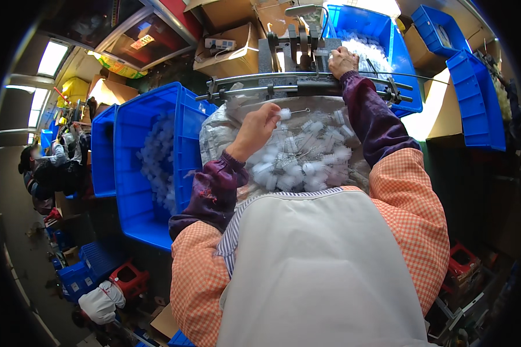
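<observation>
Well, just past the white apron (318,260), I see a big pile of brushes (307,159) on a grey sheet (213,134). Over the pile, the left hand (257,130) pinches one white brush (284,114) tight in its fingertips, its wire poking out to the right. A blue tub (186,127) on the left has white pieces (156,156). Farther off, the right hand (344,61) is up at the metal machine (300,46), fingers bent; I cannot tell if it grips anything. Behind it, a far tub (396,46) has more white bits (364,51). I think lots is left, but I cannot tell which brushes are done.

Left windows (52,58) blown out | upper-right glare | lower corners dim | fisheye edges curved
</observation>
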The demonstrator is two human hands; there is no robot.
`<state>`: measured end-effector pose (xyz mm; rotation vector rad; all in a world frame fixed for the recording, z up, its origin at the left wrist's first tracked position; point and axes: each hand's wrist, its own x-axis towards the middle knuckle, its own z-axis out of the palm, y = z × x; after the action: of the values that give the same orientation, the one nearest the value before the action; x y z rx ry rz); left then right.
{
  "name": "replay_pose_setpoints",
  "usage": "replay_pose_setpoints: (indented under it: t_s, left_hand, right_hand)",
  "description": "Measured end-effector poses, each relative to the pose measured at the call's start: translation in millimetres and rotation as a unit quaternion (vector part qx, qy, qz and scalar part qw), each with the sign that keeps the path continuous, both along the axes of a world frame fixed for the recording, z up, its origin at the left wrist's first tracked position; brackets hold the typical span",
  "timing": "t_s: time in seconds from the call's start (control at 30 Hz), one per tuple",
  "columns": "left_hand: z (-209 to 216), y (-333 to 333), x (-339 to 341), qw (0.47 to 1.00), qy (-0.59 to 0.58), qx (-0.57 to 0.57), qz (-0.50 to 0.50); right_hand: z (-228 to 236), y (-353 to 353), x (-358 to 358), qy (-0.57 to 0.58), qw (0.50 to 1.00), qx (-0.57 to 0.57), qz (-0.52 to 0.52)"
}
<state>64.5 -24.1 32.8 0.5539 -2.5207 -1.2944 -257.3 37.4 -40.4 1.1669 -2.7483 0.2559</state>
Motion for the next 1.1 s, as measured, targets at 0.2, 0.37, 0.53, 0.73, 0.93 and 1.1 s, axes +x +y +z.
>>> replay_pose_setpoints:
  t_s: [0.2,0.37,0.53,0.73,0.93,1.1]
  left_hand:
    - [7,7,-13,0.999,0.020,0.013,-0.028]
    - [16,13,-24,0.997,0.042,-0.037,-0.054]
    - [16,15,-42,0.995,0.057,-0.064,-0.049]
    - [3,14,-54,0.996,0.068,-0.056,-0.017]
    - [-54,0,-7,0.975,-0.096,-0.188,-0.073]
    - [-66,5,9,0.977,-0.126,-0.124,-0.118]
  right_hand:
    - [27,6,-24,-0.014,0.996,0.088,0.021]
    - [46,38,-56,-0.008,0.984,0.063,-0.167]
    - [56,63,-13,-0.028,0.999,-0.025,0.013]
    - [55,55,65,-0.411,0.802,-0.119,0.416]
    - [13,14,6,-0.002,0.989,-0.110,0.095]
    - [1,-4,-4,0.012,0.996,-0.072,0.058]
